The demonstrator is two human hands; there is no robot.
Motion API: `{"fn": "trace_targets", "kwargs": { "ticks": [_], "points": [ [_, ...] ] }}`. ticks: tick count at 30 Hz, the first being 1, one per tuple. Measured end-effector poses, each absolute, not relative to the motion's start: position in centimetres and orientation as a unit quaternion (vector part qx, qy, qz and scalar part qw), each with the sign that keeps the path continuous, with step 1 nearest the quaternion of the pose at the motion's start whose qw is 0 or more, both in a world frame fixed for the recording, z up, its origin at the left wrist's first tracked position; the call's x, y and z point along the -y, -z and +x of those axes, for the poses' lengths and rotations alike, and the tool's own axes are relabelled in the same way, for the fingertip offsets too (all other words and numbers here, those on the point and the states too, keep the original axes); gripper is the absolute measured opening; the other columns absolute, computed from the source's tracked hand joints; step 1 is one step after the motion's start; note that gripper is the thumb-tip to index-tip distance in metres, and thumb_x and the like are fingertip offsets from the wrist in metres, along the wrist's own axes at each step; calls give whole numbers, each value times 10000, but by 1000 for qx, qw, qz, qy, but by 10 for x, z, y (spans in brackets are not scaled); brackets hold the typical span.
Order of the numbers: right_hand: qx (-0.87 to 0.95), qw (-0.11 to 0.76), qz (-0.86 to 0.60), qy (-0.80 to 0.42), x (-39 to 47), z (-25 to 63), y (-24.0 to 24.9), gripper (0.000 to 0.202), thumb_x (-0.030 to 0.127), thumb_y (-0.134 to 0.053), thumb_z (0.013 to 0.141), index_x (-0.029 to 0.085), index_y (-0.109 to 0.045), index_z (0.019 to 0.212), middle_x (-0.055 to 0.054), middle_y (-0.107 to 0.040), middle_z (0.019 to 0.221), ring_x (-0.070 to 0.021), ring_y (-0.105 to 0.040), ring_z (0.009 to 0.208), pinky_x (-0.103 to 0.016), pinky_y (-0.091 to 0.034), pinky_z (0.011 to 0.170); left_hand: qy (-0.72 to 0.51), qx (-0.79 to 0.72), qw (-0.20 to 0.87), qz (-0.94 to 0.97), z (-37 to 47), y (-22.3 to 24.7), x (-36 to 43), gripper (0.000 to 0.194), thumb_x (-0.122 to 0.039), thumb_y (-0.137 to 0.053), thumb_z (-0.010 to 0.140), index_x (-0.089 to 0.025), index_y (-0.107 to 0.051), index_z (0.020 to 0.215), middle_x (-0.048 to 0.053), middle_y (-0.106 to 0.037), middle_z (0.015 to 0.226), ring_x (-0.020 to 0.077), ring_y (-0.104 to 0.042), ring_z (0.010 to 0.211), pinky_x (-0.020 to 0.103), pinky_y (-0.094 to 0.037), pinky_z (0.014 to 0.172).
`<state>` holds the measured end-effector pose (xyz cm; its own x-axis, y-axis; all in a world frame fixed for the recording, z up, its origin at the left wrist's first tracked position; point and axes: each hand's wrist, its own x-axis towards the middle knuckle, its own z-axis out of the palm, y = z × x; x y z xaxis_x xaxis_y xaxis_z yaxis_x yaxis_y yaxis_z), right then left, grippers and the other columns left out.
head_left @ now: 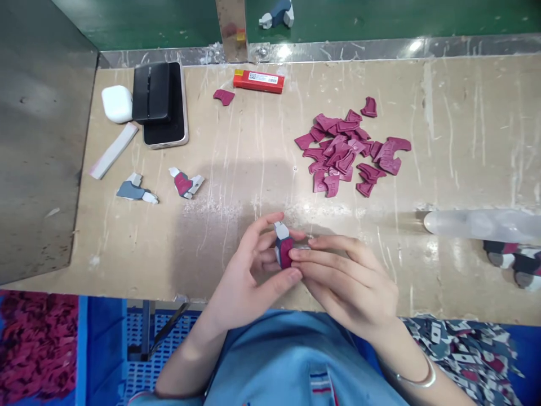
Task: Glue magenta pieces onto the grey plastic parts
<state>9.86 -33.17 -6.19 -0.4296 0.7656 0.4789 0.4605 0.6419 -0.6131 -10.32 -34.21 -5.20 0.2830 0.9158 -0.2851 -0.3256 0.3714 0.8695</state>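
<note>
Both hands meet at the bench's (262, 169) near edge: the left hand (249, 276) and right hand (350, 282) each keep a narrow fingertip grip on one small maroon-and-white piece (284, 248), well below the maroon pile (346, 149).

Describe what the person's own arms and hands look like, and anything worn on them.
Both forearms are bare, with no sleeves reaching them and no gloves on either hand. The left hand carries no ring or band that shows. The right hand is likewise bare, but a thin silver bangle circles that wrist. A light blue garment covers the torso.
</note>
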Motion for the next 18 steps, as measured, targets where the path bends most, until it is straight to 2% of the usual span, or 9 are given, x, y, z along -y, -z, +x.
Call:
{"fn": "trace_targets", "kwargs": {
  "ticks": [3,7,9,14,18],
  "points": [
    [746,443,-386,-313,334,92,61,329,25,-660,977,262,-709,1200,-36,-868,1057,-234,-804,1058,-385,-719,896,-449,-410,736,299,-100,51,343,485,-275,-837,996,-321,-560,1391,20,-842,1187,159,-852,1021,226,-691,908],
    [663,491,-407,-391,340,85,64,411,19,-714,935,292,-667,1238,-46,-841,1086,-243,-812,1051,-427,-736,899,-438,-408,750,279,-98,52,345,574,-447,-859,975,-308,-517,1415,74,-833,1252,218,-859,974,277,-726,783],
    [654,497,-409,-397,342,84,66,413,22,-724,941,286,-665,1252,-55,-831,1090,-244,-816,1060,-437,-740,924,-438,-406,752,279,-99,53,344,593,-468,-861,972,-309,-507,1421,78,-829,1269,214,-857,973,262,-720,765],
    [628,518,-377,-442,342,81,63,434,-25,-714,948,275,-646,1254,-37,-812,1063,-225,-832,1073,-482,-722,1053,-449,-388,742,312,-102,52,343,538,-399,-851,994,-314,-517,1407,43,-846,1209,159,-851,970,216,-693,852],
    [624,512,-377,-455,344,79,61,418,-39,-724,938,269,-631,1206,-41,-812,1098,-229,-824,1131,-496,-706,1084,-449,-424,708,343,-99,52,344,601,-490,-864,963,-289,-513,1408,59,-853,1171,176,-853,868,244,-702,787]
  ]
}}
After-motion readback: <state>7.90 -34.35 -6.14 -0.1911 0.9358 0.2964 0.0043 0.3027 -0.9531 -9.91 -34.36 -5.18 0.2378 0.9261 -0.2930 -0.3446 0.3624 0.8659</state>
